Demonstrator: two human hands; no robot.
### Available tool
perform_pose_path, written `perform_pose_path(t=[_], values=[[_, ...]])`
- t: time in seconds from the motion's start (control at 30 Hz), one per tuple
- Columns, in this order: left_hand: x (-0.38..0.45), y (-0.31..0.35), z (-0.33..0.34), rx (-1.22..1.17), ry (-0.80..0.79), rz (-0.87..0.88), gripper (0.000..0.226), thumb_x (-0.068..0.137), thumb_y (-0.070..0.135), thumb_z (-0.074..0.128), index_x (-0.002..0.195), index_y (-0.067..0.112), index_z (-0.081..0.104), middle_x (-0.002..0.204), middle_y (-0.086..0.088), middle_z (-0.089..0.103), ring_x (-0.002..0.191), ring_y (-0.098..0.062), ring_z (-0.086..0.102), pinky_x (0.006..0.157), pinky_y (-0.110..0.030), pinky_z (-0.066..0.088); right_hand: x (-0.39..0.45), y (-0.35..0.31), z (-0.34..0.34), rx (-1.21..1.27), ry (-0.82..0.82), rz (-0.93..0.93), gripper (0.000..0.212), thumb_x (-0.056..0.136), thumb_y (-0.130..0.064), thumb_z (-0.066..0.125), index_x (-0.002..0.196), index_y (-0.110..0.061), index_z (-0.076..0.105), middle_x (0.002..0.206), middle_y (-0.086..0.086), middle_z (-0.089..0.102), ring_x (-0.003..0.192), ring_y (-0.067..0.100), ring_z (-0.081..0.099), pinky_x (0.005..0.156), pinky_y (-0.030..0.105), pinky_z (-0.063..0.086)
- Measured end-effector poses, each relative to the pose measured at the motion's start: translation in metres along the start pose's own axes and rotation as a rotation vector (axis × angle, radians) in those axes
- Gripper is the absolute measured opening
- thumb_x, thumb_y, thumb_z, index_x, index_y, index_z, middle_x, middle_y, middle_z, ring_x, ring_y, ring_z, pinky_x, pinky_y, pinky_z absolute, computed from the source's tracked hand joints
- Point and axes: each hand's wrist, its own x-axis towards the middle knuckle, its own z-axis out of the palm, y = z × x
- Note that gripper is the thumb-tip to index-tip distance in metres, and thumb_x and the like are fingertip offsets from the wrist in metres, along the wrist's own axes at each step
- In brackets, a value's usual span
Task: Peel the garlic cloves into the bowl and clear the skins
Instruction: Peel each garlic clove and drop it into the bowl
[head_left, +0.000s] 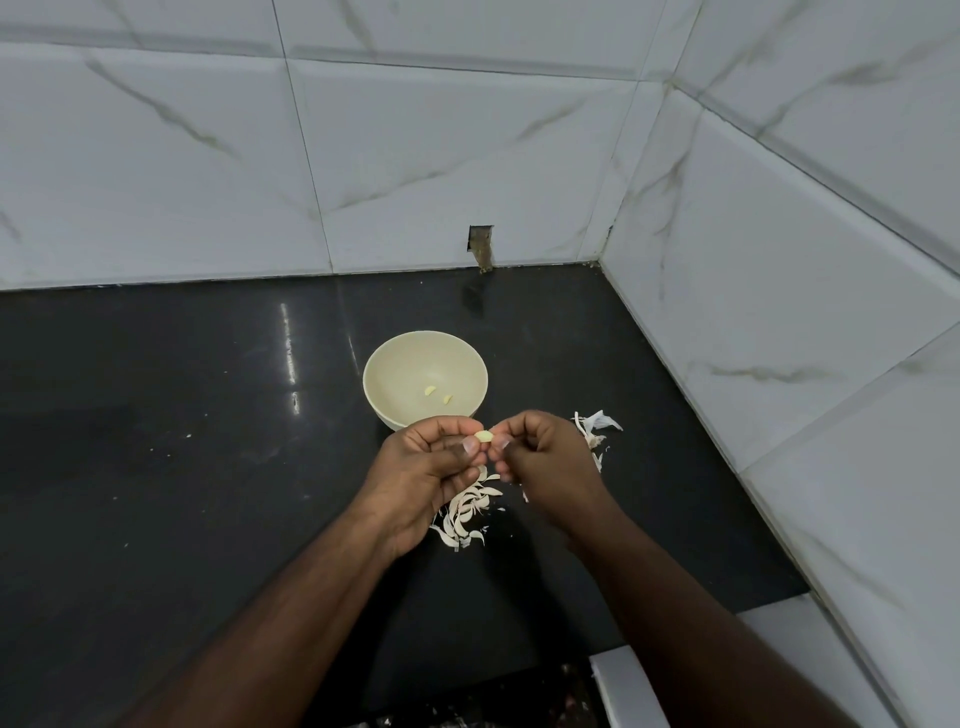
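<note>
A cream bowl (400, 364) stands on the black counter with two peeled garlic cloves (437, 395) lying in its bottom. Just in front of the bowl, my left hand (431, 467) and my right hand (545, 462) meet above the counter. Both pinch one small pale garlic clove (484, 436) between their fingertips. Under and between my hands lies a heap of garlic skins and cloves (467, 512). More papery skins (595, 428) lie to the right of my right hand.
The black counter (182, 467) runs to white marbled wall tiles (415, 156) at the back and on the right. A small cut-out (481, 247) shows in the back wall. A white ledge (623, 686) sits at the counter's front right corner.
</note>
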Motion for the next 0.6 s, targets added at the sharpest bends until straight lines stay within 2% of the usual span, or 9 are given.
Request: perform_pose_path(t=[0.1, 0.2, 0.33, 0.47, 0.6], values=[[-0.0012, -0.0001, -0.0008, -0.025, -0.022, -0.019, 0.015, 0.092, -0.007, 0.060, 0.098, 0.002, 0.069, 0.082, -0.012, 0.073, 0.071, -0.014, 0.071, 0.066, -0.021, 0.059, 0.0013, -0.0014, -0.0044, 0.097, -0.068, 0.071, 0.016, 0.097, 0.003, 0.055, 0.089, -0.004, 0.067, 0.068, 0.005, 0.067, 0.054, 0.007, 0.056, 0.054, 0.019, 0.048], [-0.0013, -0.0013, -0.0012, -0.014, -0.025, -0.017, 0.016, 0.091, -0.008, 0.060, 0.099, 0.002, 0.070, 0.082, -0.011, 0.072, 0.071, -0.013, 0.070, 0.066, -0.021, 0.059, 0.0034, 0.0003, -0.0085, 0.097, -0.121, 0.103, 0.014, 0.096, 0.003, 0.056, 0.089, -0.002, 0.067, 0.067, 0.005, 0.067, 0.057, 0.011, 0.056, 0.057, 0.023, 0.049], [-0.0002, -0.0019, -0.0011, -0.005, -0.019, -0.012, 0.016, 0.089, -0.006, 0.063, 0.100, 0.003, 0.072, 0.084, -0.010, 0.073, 0.076, -0.013, 0.071, 0.073, -0.021, 0.060, 0.0041, 0.0033, -0.0098, -0.123, -0.068, 0.041, 0.020, 0.095, -0.001, 0.056, 0.080, -0.011, 0.065, 0.068, 0.003, 0.067, 0.061, 0.013, 0.057, 0.061, 0.030, 0.050], [0.0009, -0.0031, 0.0000, -0.022, -0.001, 0.013, 0.018, 0.082, -0.002, 0.070, 0.097, 0.006, 0.074, 0.092, -0.011, 0.074, 0.081, -0.016, 0.072, 0.076, -0.024, 0.060, 0.0027, 0.0042, -0.0084, -0.432, -0.033, -0.046, 0.016, 0.094, -0.015, 0.060, 0.081, -0.024, 0.062, 0.071, -0.006, 0.067, 0.062, 0.005, 0.057, 0.064, 0.026, 0.047], [0.0015, -0.0052, 0.0001, 0.022, 0.013, 0.077, 0.020, 0.083, -0.009, 0.069, 0.097, 0.004, 0.072, 0.099, -0.014, 0.076, 0.086, -0.019, 0.073, 0.079, -0.026, 0.061, 0.0016, 0.0057, -0.0087, -0.476, -0.033, -0.029, 0.016, 0.094, -0.019, 0.058, 0.079, -0.025, 0.060, 0.072, -0.008, 0.063, 0.065, 0.005, 0.055, 0.066, 0.027, 0.045]])
